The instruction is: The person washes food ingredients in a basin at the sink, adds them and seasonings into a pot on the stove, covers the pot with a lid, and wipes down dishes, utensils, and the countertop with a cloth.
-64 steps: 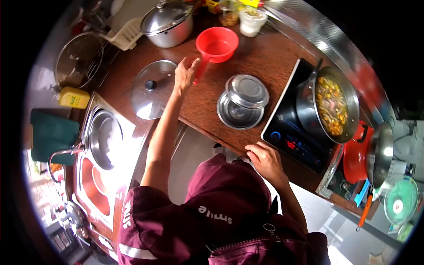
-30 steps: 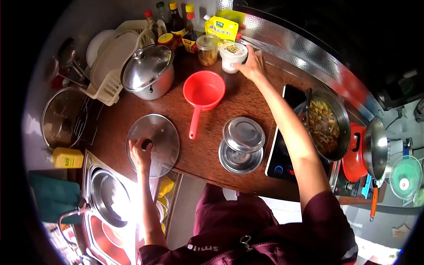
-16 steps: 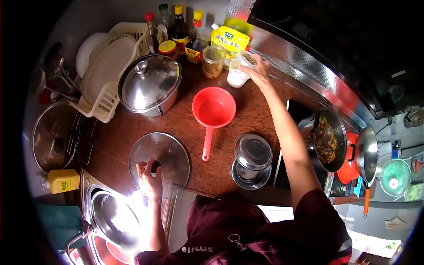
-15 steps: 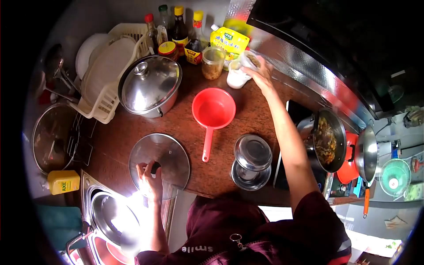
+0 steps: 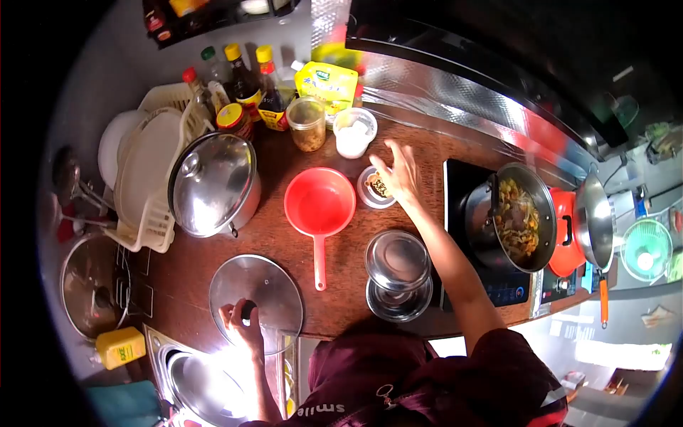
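W/ your R hand (image 5: pixel 398 172) spread & empty nr the cap (image 5: pixel 375 189) on the counter (image 5: pixel 338 306), by the open tub (image 5: pixel 351 151), touch the tub low & gently so it won't tip, & don't tug the glass lid (image 5: pixel 269 281), whose knob (image 5: pixel 249 309) your L hand (image 5: pixel 242 331) is pinching.

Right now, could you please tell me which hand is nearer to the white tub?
Right. The right hand is close beside the white tub; the left hand is at the glass lid's knob.
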A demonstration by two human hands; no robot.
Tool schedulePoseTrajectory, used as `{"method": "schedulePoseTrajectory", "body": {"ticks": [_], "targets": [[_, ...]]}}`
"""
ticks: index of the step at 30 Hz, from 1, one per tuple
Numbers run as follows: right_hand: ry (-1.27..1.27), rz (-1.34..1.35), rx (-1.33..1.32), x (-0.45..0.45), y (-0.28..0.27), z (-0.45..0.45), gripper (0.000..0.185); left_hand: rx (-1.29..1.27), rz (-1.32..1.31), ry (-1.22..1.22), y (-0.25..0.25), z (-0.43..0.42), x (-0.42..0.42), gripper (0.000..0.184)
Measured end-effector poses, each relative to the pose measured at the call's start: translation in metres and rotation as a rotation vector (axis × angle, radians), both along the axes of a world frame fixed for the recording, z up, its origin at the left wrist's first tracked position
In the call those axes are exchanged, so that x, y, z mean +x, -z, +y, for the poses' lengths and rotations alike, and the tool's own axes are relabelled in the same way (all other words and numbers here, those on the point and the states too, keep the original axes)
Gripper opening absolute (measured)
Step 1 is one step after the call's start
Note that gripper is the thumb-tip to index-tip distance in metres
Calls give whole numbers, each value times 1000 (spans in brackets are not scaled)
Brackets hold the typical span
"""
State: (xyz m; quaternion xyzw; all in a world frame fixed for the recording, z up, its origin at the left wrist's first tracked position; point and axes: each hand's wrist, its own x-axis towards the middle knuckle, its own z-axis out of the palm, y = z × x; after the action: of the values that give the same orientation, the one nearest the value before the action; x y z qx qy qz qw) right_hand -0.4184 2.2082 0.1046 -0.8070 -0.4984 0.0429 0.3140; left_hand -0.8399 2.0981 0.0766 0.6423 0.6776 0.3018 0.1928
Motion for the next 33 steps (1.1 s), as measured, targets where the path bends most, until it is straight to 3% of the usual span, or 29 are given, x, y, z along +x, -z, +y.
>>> {"method": "schedulePoseTrajectory", "body": {"ticks": [1, 3, 5, 7, 12, 20, 23, 29, 30, 33], "targets": [[17, 154, -36, -6, -20, 13, 50, -12, 1, -1, -2, 0, 1, 32], [-15, 151, -18, -6, -12, 42, 43, 24, 89, 8, -10, 0, 5, 31], [-75, 32, 45, 0, 11, 73, 24, 24, 71, -1, -6, 0, 4, 31], [-59, 47, 9, -3, 0, 79, 17, 49, 74, 32, -4, 1, 1, 31], [-81, -32, 57, 5, 0, 91, 13, -30, -23, -22, 3, 1, -2, 34], [-167, -114, 124, -4, -10, 96, 17, -17, 43, 2, 2, 2, -2, 32], [-184, 58, 83, -12, -35, 88, 16, -41, 49, -9, -4, 2, 1, 33], [-13, 175, 101, 22, 22, 111, 19, 29, 97, 39, -8, 2, 2, 31], [59, 386, 55, 24, 20, 109, 17, 32, 98, 42, -8, 2, 1, 31], [162, 566, 105, 28, 17, 104, 18, 14, 69, 27, -8, 1, 1, 32]]}}
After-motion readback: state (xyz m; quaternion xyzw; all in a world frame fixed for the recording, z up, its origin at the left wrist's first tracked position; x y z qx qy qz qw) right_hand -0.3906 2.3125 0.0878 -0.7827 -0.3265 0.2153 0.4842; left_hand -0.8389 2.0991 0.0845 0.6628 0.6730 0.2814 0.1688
